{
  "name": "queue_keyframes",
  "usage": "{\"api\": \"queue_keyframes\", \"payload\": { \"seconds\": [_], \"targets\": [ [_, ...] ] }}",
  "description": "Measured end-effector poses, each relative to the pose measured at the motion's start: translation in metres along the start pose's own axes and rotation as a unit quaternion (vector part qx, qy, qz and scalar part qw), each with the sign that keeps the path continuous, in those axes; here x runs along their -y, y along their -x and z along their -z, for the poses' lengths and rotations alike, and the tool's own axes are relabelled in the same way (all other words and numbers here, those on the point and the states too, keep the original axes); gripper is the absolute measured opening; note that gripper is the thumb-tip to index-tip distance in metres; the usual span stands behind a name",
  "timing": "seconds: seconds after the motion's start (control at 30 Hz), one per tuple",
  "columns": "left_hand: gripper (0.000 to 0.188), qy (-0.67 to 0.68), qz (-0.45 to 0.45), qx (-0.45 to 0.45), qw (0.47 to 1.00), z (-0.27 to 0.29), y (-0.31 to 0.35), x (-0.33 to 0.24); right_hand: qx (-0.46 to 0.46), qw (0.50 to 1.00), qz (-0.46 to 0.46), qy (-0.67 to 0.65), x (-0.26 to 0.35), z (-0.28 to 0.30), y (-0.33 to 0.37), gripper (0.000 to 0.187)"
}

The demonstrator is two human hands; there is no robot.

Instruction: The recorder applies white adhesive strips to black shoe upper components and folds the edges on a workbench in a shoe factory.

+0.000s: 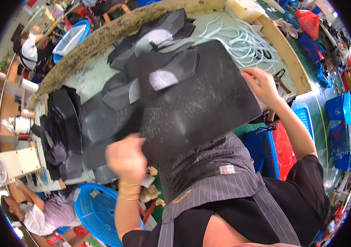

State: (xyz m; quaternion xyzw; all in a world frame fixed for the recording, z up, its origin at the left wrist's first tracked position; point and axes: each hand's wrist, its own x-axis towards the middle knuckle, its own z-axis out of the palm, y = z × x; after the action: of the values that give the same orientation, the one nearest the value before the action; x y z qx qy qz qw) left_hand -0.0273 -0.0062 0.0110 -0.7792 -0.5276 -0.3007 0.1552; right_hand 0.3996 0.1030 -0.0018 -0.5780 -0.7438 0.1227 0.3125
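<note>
Black sheet being held at two edges over a cluttered worktable.

Matte and dark, the large black sheet (200,107) is lying flat on the near part of the worktable (89,80), its surface dusted with pale specks and scuffed grey toward the middle. The left hand (127,158) is closing on its near left corner, blurred, so the grip itself is hard to read; the right hand (261,84) is pinching the far right edge, and the two hands are sitting well apart. Smaller dark cut pieces (159,61) are lying on and beyond the sheet's far left side, and pale green strips (249,45) are piling up just beyond the right hand. A blue basket (95,210) is sitting near the left forearm.
</note>
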Motion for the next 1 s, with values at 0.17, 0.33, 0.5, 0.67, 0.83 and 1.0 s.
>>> {"api": "queue_keyframes", "payload": {
  "seconds": [0.17, 0.33, 0.5, 0.67, 0.83, 1.0],
  "targets": [
    [0.039, -0.214, 0.102, 0.041, 0.971, -0.001, -0.003, 0.108, -0.045, 0.996, 0.008, 0.070, -0.052, -0.005, -0.089, 0.015],
    [0.055, 0.068, -0.040, 0.124, 0.989, -0.078, -0.079, 0.030, -0.074, 0.987, 0.038, 0.137, -0.099, -0.076, -0.199, 0.022],
    [0.056, 0.054, -0.112, 0.185, 0.975, -0.125, -0.104, 0.039, -0.099, 0.945, 0.043, 0.309, -0.129, -0.126, -0.237, 0.026],
    [0.066, 0.416, 0.136, 0.310, 0.844, -0.104, -0.129, 0.076, -0.067, 0.922, 0.017, 0.381, -0.085, -0.052, -0.237, 0.026],
    [0.022, 0.323, 0.146, -0.074, 0.932, -0.087, -0.154, 0.056, -0.224, 0.907, -0.073, -0.348, -0.083, 0.050, -0.170, 0.020],
    [0.019, 0.172, 0.027, -0.122, 0.977, -0.070, -0.048, -0.032, -0.058, 0.603, -0.105, -0.789, -0.102, 0.035, -0.081, 0.012]
  ]
}}
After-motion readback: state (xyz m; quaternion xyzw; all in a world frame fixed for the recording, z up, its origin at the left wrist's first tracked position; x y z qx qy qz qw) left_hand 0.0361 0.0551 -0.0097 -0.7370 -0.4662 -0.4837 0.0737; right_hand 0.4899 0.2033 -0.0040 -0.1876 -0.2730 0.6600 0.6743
